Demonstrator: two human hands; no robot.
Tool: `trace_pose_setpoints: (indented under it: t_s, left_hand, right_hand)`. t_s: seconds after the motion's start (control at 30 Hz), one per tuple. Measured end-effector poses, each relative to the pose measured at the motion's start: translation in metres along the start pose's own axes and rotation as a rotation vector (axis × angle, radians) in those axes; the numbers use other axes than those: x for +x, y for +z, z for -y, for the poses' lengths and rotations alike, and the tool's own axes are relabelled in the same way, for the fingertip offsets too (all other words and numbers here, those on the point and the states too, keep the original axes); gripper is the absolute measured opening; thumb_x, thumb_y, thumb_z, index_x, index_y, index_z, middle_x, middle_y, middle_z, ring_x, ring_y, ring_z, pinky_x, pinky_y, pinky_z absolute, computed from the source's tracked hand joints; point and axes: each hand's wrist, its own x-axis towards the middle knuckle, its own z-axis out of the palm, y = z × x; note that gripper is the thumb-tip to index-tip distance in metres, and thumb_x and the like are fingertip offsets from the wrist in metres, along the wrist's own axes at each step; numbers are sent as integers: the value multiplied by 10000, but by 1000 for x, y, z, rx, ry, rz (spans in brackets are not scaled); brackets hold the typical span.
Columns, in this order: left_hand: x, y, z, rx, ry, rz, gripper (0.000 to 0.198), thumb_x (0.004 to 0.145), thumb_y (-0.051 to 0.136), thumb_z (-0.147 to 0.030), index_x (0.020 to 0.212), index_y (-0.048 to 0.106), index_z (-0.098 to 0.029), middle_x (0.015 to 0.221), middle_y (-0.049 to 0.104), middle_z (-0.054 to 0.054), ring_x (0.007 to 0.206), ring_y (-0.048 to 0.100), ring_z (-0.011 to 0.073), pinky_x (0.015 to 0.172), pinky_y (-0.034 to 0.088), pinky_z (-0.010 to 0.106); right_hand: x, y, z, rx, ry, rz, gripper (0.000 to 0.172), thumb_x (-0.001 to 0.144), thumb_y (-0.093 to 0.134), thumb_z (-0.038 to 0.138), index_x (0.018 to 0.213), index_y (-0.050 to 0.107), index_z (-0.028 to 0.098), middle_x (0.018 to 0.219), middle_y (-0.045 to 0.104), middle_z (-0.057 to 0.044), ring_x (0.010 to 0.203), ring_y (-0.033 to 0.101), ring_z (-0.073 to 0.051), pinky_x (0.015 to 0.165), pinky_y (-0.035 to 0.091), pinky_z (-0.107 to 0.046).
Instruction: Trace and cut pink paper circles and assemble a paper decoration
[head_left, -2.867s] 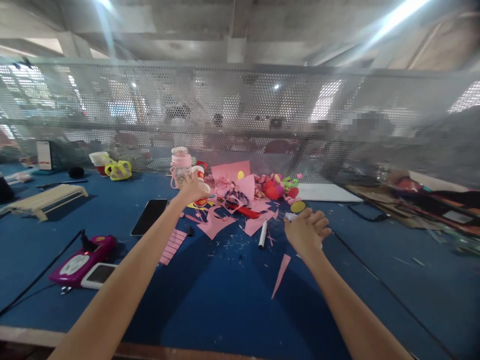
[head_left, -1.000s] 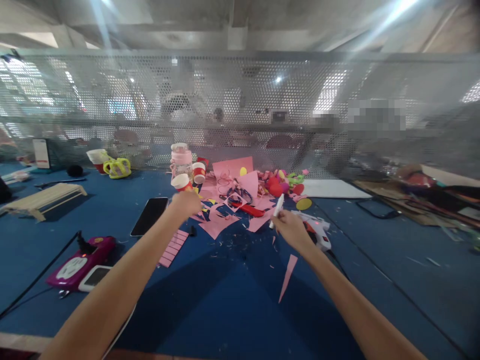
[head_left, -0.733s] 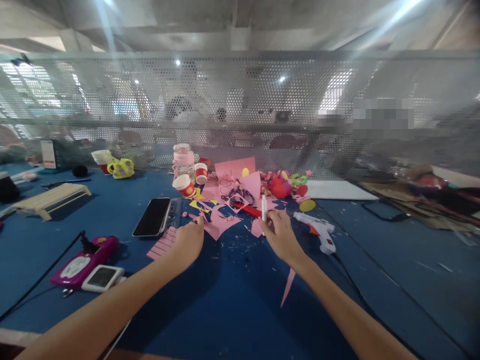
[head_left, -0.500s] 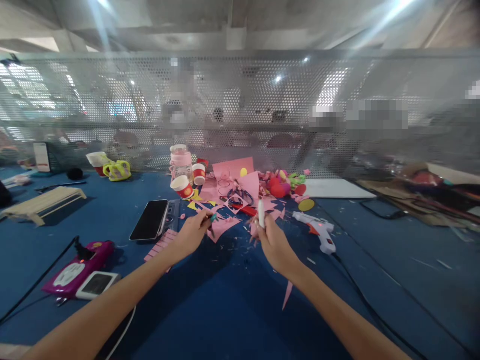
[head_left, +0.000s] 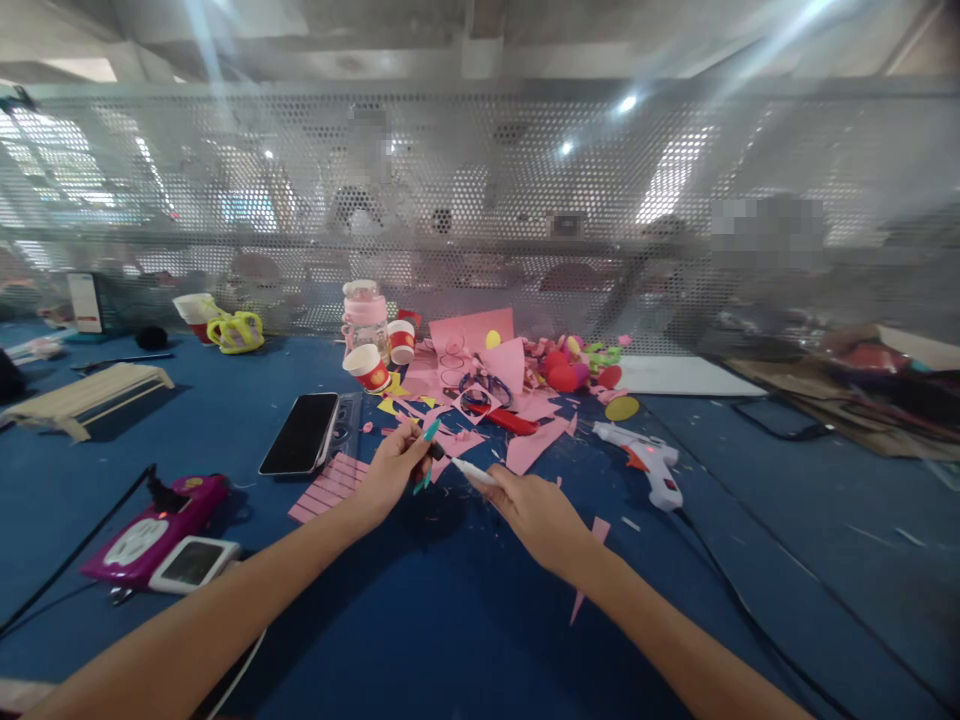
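Note:
My left hand (head_left: 391,466) is closed, pinching a small black marker cap (head_left: 437,451) between its fingertips. Slim teal pieces (head_left: 431,430) stick out at the same fingertips; what they are I cannot tell. My right hand (head_left: 536,505) is wrapped round a white marker (head_left: 474,472), its narrow end pointing left at the cap, with a small gap between the two. Both hands are above the blue table. Just beyond them lie cut scraps of pink paper (head_left: 536,447) and a red-handled tool (head_left: 514,420).
To the right lies a white glue gun (head_left: 649,465) with its cord. A black-screened phone (head_left: 300,433) and lined pink paper (head_left: 330,485) lie left, near a purple power strip (head_left: 142,545). Paper cups (head_left: 367,368) and a pink-lidded bottle (head_left: 365,315) stand behind.
The marker has tipped from upright to pointing left, and my right hand has come closer to my left. The black cap now shows in my left fingertips. The view has shifted slightly.

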Motion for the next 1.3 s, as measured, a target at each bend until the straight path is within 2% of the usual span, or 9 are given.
trace_pose_setpoints:
  t_s: [0.57, 0.73, 0.87, 1.0, 1.07, 1.13, 1.2, 1.3]
  left_hand:
    - [-14, 15, 1, -14, 25, -45, 333, 699, 549, -498, 700, 407, -196, 481, 497, -67, 391, 432, 60, 404, 303, 187]
    - [-13, 14, 2, 31, 48, 2, 288, 732, 533, -454, 701, 419, -192, 467, 490, -68, 389, 428, 61, 407, 311, 185]
    - [-15, 13, 4, 79, 43, 139, 256, 767, 491, -445, 738, 433, -198, 502, 511, -57, 407, 440, 75, 432, 335, 199]
    - [-19, 7, 1, 375, 127, 225, 250, 823, 415, -403, 699, 482, -197, 538, 529, -24, 463, 459, 97, 472, 327, 220]
    - [-21, 4, -3, 501, 190, 220, 277, 838, 392, -383, 647, 469, -198, 512, 497, -26, 456, 426, 98, 469, 296, 228]
    - [-23, 3, -6, 533, 214, 198, 308, 851, 362, -384, 620, 440, -197, 484, 455, -35, 435, 384, 93, 457, 269, 231]
    - [-25, 6, -8, 484, 200, 169, 306, 852, 353, -403, 641, 435, -197, 475, 425, -46, 423, 357, 87, 439, 254, 225]
    - [-26, 13, -6, 324, 164, 163, 238, 812, 438, -426, 787, 466, -190, 516, 414, -66, 435, 342, 73, 426, 259, 201]
  right_hand:
    - [-1, 1, -5, -45, 21, 28, 308, 920, 270, 355, 898, 527, 187, 740, 671, -53, 672, 638, -188, 489, 240, -239]
    - [-1, 2, -4, -79, 11, 14, 326, 921, 257, 376, 903, 525, 191, 693, 660, -41, 621, 621, -180, 466, 228, -228]
    - [-1, 2, -6, -93, -42, 15, 336, 920, 253, 382, 909, 528, 189, 698, 661, -43, 630, 622, -183, 476, 230, -227]
    - [-5, 2, -5, -91, -90, 31, 358, 924, 235, 362, 888, 539, 175, 675, 642, -50, 615, 602, -178, 491, 239, -234]
    - [-6, 2, -3, -31, -87, 28, 376, 925, 227, 353, 842, 545, 170, 639, 615, -41, 581, 572, -160, 497, 247, -236]
    - [-7, 1, -1, 112, -86, 38, 405, 926, 222, 355, 772, 547, 169, 606, 583, -22, 557, 537, -135, 510, 268, -229]
    - [-7, 0, 1, 302, -86, 51, 445, 926, 215, 375, 712, 543, 164, 593, 556, -8, 546, 508, -113, 526, 292, -218]
    - [-6, 0, 2, 502, -66, 41, 469, 913, 235, 424, 672, 533, 154, 565, 505, 8, 513, 460, -95, 517, 301, -215]
